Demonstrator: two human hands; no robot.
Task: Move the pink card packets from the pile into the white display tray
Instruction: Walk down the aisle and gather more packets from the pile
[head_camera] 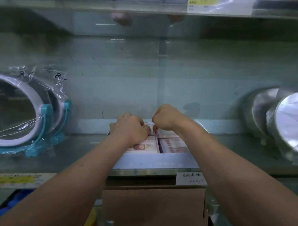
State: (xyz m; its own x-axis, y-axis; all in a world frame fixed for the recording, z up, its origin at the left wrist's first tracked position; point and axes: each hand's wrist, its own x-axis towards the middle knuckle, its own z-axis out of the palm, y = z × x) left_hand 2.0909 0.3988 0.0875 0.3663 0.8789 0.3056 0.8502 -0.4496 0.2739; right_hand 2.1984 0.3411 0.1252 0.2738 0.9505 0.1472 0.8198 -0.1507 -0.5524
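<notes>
A white display tray (pixel 157 160) stands on a glass shelf in the middle of the view, with several pink card packets (pixel 173 146) lying flat inside it. My left hand (pixel 131 129) reaches into the tray's back left part, fingers curled down onto a packet (pixel 146 146) there. My right hand (pixel 164 117) hovers over the back of the tray with its fingers bunched, pinching the edge of a packet between the two hands. The pile the packets come from is out of view.
Wrapped round mirrors with blue stands (pixel 13 113) sit on the shelf at the left, silver round mirrors (pixel 293 123) at the right. A brown cardboard box (pixel 153 211) stands below the shelf edge. A price label (pixel 190 179) hangs on the shelf front.
</notes>
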